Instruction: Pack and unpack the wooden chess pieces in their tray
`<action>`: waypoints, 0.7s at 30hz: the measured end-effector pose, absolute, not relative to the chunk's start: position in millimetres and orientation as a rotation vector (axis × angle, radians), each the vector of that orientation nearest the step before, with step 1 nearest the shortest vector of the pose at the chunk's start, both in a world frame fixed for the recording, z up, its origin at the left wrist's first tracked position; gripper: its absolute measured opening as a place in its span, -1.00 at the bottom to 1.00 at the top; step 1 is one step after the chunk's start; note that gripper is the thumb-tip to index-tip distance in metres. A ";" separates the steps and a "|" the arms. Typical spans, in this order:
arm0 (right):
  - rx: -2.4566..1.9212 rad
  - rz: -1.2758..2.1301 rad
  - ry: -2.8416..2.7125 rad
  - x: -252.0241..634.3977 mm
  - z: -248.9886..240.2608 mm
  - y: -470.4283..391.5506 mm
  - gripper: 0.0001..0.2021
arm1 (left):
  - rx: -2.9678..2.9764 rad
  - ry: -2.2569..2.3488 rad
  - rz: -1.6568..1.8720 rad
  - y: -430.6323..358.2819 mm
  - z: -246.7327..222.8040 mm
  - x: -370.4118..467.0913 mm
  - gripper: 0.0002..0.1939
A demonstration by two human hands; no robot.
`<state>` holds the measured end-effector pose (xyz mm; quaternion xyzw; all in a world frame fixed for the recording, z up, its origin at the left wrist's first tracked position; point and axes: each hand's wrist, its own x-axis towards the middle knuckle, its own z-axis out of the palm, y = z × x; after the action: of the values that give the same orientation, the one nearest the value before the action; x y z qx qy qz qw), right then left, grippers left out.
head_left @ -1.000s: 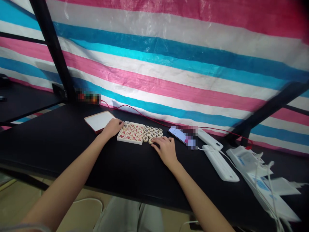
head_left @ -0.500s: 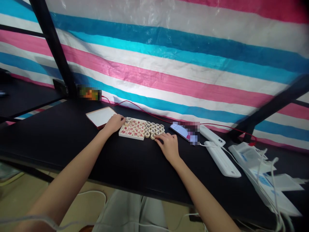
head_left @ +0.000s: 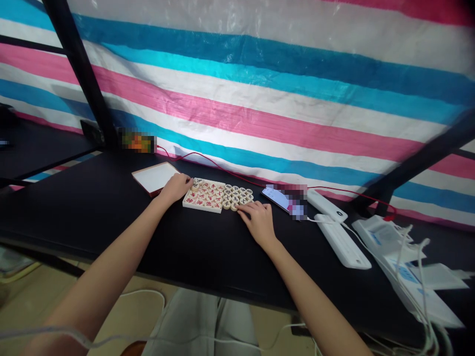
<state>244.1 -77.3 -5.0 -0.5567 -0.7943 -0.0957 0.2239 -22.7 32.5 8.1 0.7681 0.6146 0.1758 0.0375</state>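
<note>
A shallow white box [head_left: 202, 208] on the black table holds rows of round Chinese chess pieces with red characters. Two pieces with black characters lie at its far left corner, and my left hand [head_left: 177, 188] is closed with its fingertips on the nearer black-marked chess piece [head_left: 195, 187]. Against the box's right side stand several more black-marked pieces [head_left: 235, 192], set in rows on the table. My right hand [head_left: 260, 220] has its thumb and fingers together at the nearest row, touching a chess piece [head_left: 234, 206] there. Fingertips partly hide both touched pieces.
A white-lined box lid [head_left: 154, 176] lies left of the box, beside my left wrist. To the right are a phone [head_left: 278, 198], white power banks [head_left: 343, 242] and a power strip [head_left: 404, 277] with cables. A red cable [head_left: 208, 160] runs behind, along the striped sheet [head_left: 260, 109].
The camera view has shifted slightly. Both hands stay at nearly the same places, with the right fingertips still at the nearest row of pieces.
</note>
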 end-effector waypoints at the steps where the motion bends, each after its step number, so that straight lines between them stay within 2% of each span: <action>1: -1.536 -0.261 -2.192 244.2 -5.3 -77.2 -0.77 | 2.356 1.888 0.537 32.5 8.2 -22.8 -0.58; 15: -1.515 -0.272 -2.117 239.3 2.3 -80.8 -0.76 | 2.352 1.911 0.542 35.8 3.7 -24.3 -0.57; 21: -1.400 -0.198 -2.187 204.0 19.6 -62.5 -0.75 | 2.338 1.900 0.549 36.8 3.5 -24.9 -0.57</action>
<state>204.0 -62.5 19.6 -0.5182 -0.8097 -0.0733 0.2654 -24.9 36.8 3.5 0.7629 0.6199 0.1792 0.0394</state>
